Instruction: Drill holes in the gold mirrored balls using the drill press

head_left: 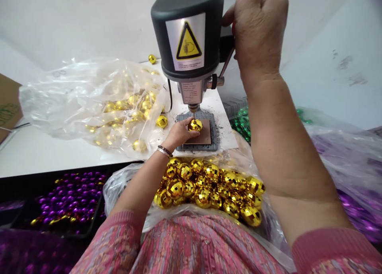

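Note:
My left hand (180, 133) pinches a shiny gold mirror-faceted ball (195, 125) over a brown board (204, 134). That board lies on the grey base plate (214, 124) of a drill press (188, 35). The drill's bit (194, 115) points straight down at the top of the ball; whether it touches or has entered it I cannot tell. Raised at the upper right, my right hand (260, 29) is closed round the press's feed lever (227, 63), whose red grip is mostly hidden by the fingers.
A plastic bag of gold balls (209, 182) lies open at my lap. Left of the press spreads another clear bag (68, 94) with gold balls. Purple beads fill a black tray (71, 198). Green beads (242, 122) and a purple-filled bag (355, 178) lie right.

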A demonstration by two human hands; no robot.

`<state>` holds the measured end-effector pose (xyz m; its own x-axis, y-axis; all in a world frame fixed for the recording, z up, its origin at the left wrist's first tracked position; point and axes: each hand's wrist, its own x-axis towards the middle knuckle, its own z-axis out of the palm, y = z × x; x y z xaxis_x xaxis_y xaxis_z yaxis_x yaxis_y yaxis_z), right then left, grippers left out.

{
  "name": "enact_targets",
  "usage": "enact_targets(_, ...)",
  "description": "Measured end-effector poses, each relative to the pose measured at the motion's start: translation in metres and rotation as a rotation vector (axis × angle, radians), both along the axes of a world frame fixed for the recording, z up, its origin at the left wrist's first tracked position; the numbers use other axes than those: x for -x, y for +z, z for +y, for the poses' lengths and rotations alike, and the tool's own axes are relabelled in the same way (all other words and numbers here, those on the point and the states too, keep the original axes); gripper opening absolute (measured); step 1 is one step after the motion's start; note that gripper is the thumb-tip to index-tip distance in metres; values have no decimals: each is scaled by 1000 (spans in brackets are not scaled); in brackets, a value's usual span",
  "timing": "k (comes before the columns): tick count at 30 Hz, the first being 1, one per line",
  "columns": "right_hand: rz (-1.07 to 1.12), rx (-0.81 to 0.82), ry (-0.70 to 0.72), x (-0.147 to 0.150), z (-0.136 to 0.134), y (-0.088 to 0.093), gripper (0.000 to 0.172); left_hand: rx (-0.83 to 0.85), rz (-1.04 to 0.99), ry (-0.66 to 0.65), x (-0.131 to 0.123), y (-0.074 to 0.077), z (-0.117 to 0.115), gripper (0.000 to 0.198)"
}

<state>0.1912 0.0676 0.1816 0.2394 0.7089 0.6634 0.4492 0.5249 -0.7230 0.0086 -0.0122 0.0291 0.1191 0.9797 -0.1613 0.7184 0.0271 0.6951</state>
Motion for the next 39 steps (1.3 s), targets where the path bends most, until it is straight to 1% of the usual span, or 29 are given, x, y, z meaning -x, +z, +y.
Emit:
enact_targets(3, 118, 117, -48, 7, -19, 9, 44, 30, -29, 24, -1, 1, -2, 73)
enact_targets(5, 106, 102, -35, 8, -32, 10, 39, 42, -61, 36, -1, 0, -3, 74)
enact_targets(7, 53, 41, -3, 7, -46, 4, 34, 48, -109, 35, 0, -3, -4, 74)
enact_targets(10, -27, -107, 59, 3, -70, -11, 36, 31, -158, 22, 2, -10, -3, 75)
enact_targets(12, -96, -144, 75, 0, -86, -24, 41, 14, -161, 18, 3, -15, -2, 76)
enact_targets(16, -252, -175, -1, -4, -104, -56, 45, 3, -159, 20, 5, -21, 1, 79)
enact_targets(20, -339, -264, -63, -7, -104, -86, 42, 4, -146, 27, 5, -19, 0, 81)
enact_targets(23, -363, -283, -67, -9, -99, -99, 42, 0, -120, 19, 4, -16, -1, 80)
enact_targets(25, -398, -293, -87, -10, -97, -102, 42, 6, -116, 25, 4, -15, -2, 79)
enact_targets(30, -485, -363, -224, -9, -96, -109, 41, 15, -159, 24, 5, -19, -2, 79)
enact_targets(34, -446, -509, -229, -6, -95, -113, 41, 2, -206, 13, 6, -24, -1, 76)
enact_targets(35, -428, -521, -229, -6, -95, -114, 41, -1, -210, 13, 6, -25, -1, 76)
enact_targets(39, -345, -462, -220, -3, -95, -117, 42, -2, -209, 13, 7, -24, -2, 74)
